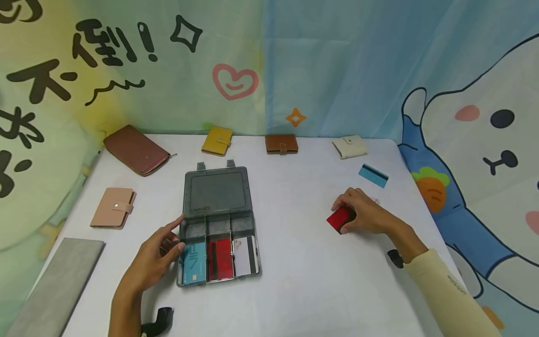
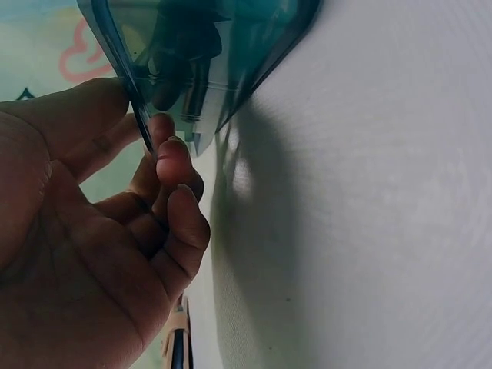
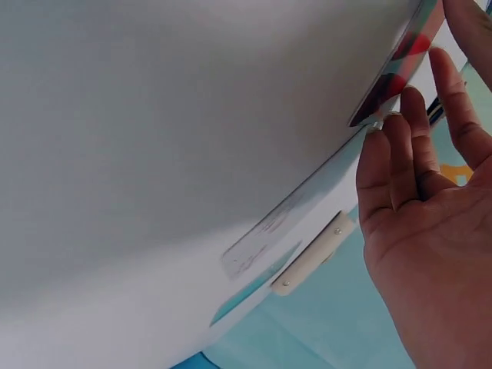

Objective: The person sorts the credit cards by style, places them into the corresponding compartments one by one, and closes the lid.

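Observation:
A grey translucent plastic case [image 1: 217, 193] lies with its lid swung back, its base divided into compartments. The near row holds a blue card [image 1: 194, 263], a red card with a dark stripe [image 1: 220, 259] and a white card with a dark stripe [image 1: 244, 256]. My left hand [image 1: 155, 255] pinches the case's left edge between thumb and fingers; the left wrist view shows the case wall [image 2: 254, 54] at the fingertips. To the right, my right hand [image 1: 364, 213] holds another red card [image 1: 339, 218] by its edges, low over the white table.
A blue striped card [image 1: 373, 175] lies beyond my right hand, beside a pale card [image 3: 265, 238]. Along the back are a brown zip wallet [image 1: 136, 150], yellow [image 1: 217, 141], brown [image 1: 281, 144] and cream [image 1: 350, 147] card holders. A beige holder [image 1: 112, 208] and grey slab [image 1: 61, 288] lie left.

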`<act>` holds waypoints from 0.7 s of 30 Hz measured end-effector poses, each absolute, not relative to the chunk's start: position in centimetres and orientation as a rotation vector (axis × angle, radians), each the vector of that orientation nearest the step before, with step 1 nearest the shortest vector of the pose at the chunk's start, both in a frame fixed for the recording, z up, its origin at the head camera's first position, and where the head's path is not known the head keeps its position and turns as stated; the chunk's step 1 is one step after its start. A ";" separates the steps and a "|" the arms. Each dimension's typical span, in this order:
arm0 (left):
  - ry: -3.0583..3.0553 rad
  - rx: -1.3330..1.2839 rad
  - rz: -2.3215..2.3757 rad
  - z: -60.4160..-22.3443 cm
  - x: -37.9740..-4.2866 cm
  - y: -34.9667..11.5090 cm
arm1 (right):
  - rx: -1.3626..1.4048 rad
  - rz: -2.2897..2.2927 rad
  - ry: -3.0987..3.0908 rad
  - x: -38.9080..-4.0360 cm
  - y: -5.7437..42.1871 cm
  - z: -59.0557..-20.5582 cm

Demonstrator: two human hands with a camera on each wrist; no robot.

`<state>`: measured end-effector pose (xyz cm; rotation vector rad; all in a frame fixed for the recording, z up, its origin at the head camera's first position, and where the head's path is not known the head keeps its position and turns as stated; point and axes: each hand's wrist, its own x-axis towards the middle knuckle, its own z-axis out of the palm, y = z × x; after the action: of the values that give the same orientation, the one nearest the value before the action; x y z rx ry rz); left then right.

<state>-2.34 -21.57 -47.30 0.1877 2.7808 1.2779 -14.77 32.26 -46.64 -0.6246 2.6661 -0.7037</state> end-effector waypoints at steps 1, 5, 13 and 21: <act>2.781 0.186 1.275 -47.3 -2.4 -21.6 | -0.621 -0.702 2.671 -14.8 32.1 -46.6; 2.782 0.184 1.263 -47.3 -2.4 -21.6 | -0.603 -0.711 2.672 -14.9 31.2 -46.7; 2.786 0.171 1.252 -47.2 -2.3 -21.6 | -0.644 -0.884 2.462 -14.1 26.8 -45.7; 2.786 0.169 1.256 -47.2 -2.3 -21.5 | -0.690 -1.273 2.167 -12.0 20.0 -45.2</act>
<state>-2.34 -21.47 -47.22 0.1693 2.7861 1.2557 -11.98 20.03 -45.20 -0.6898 2.1673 -1.2729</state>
